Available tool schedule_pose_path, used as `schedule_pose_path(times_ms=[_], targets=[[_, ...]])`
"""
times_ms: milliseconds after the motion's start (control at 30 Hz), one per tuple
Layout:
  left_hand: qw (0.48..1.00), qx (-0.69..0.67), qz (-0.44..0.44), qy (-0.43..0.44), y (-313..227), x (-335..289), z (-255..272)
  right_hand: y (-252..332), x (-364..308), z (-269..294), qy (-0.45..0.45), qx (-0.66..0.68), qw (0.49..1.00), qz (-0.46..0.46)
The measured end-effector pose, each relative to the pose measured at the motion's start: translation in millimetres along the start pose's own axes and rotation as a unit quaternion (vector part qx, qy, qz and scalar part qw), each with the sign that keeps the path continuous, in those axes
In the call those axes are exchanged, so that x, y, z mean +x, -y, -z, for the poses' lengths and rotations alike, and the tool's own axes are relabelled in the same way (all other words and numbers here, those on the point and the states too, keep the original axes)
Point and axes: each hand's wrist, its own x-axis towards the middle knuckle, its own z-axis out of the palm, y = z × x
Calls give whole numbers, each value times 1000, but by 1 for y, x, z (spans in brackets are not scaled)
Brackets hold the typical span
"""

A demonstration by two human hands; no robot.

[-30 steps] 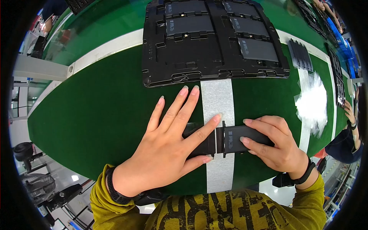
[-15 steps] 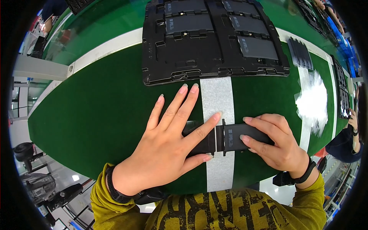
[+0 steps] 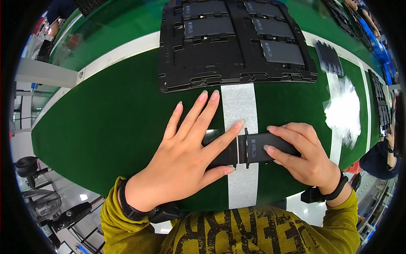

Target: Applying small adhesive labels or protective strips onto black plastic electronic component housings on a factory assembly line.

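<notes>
Head view: a flat dark-grey battery pack point(image 3: 263, 144) is seen lying crosswise on the green counter point(image 3: 97, 114), its left end set over a pale strip point(image 3: 239, 101) and its right part covered by the right hand point(image 3: 311, 167). The right fingers are bent and clamped on the pack: one fingertip is placed at its far edge, another is rested on its upper face, and a third is partly hidden near the close edge. At the pack's left end a narrow black bar point(image 3: 242, 150) is seen, with ends that project past the pack's sides.

Just left of the bar, a flat glossy black piece point(image 3: 211, 136) is mostly covered by the left hand point(image 3: 179, 158). The left fingers are spread wide and laid out flat, palm down; the piece is spanned by index finger and thumb, whose tips are held apart near its right end. Whether the piece is joined to the bar cannot be told.

Beyond the hands, more battery packs of the same kind are carried in the compartments of a black moulded tray point(image 3: 203, 76). To the right, a bundle of dark strips point(image 3: 329, 58) is laid near the tray, and a heap of shiny film pieces point(image 3: 344, 114) is spread just below it.
</notes>
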Motion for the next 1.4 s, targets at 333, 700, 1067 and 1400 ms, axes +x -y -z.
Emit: schedule_pose_path(times_ms=[333, 700, 1067, 1400], targets=[[1000, 21, -13, -10, 0, -3, 1, 3, -3, 1, 22, -42, 999, 18], [979, -55, -171, -92, 1, 10, -17, 5, -4, -1, -5, -51, 998, 23], [926, -349, -77, -124, 15, 10, -14, 6, -5, 8, -10, -37, 999, 31], [781, -487, -112, -374, -6, 15, 8, 24, 23, -2, -43, 821, 557, -115]])
